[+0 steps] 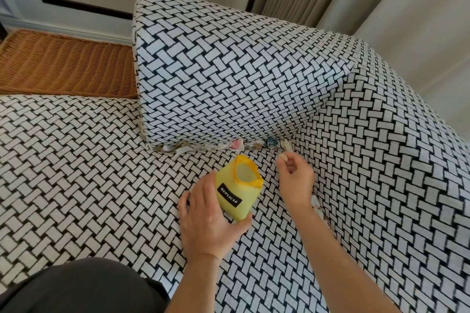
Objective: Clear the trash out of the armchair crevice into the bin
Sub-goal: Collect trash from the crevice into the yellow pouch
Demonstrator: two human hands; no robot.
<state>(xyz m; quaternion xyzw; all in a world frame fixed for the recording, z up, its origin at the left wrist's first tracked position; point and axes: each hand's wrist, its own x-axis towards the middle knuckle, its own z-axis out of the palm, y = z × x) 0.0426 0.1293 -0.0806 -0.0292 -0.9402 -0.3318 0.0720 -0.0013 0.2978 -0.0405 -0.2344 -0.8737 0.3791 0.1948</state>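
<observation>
- Head view: found trash (pixel 236 145) wedged along the crevice under the back cushion (pixel 229 71), just beyond the yellow bin (pixel 236 193).
- Gripped the yellow bin with left hand (pixel 206 221), fingers curled round its side.
- Pinched, seemingly, a pale scrap (pixel 283 158) in right hand (pixel 296 180) fingertips, near the crevice.
- Judged the trash light, crumpled, flimsy; best pinched at protruding edges.

Yellow bin (pixel 236 193) tilted, open — trash (pixel 270 141) lining crevice (pixel 198 148).

A black label (pixel 229 194) with white letters "REPLICAS" is on the small yellow bin (pixel 237 192), lower centre of the frame.
</observation>
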